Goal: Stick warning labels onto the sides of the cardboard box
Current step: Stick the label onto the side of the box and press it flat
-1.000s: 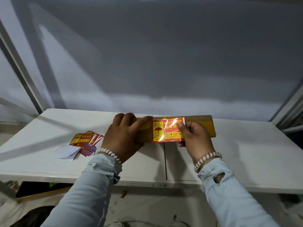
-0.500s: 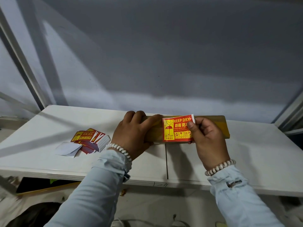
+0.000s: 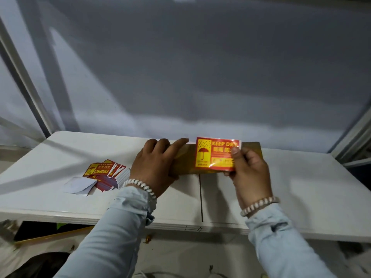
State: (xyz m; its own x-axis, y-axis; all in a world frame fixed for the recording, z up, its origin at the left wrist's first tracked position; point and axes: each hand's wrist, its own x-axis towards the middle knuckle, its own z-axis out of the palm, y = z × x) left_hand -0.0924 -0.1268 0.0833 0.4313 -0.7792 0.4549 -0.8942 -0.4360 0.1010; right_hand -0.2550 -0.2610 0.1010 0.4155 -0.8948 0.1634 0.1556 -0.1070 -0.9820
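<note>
A long, low brown cardboard box lies across the middle of the white table. My left hand grips its left end, fingers over the top. My right hand pinches the right edge of a red and yellow "KEEP DRY" umbrella label, held upright in front of the box's near side; its top edge rises a little above the box. Whether the label touches the cardboard I cannot tell.
A stack of red and yellow warning labels lies on the table to the left, with white backing papers beside it. A seam runs through the tabletop. A grey wall stands behind the table, metal frame posts at both sides.
The label has shifted right along the box's front and risen slightly with my right hand. My left hand keeps hold of the box's left end.
</note>
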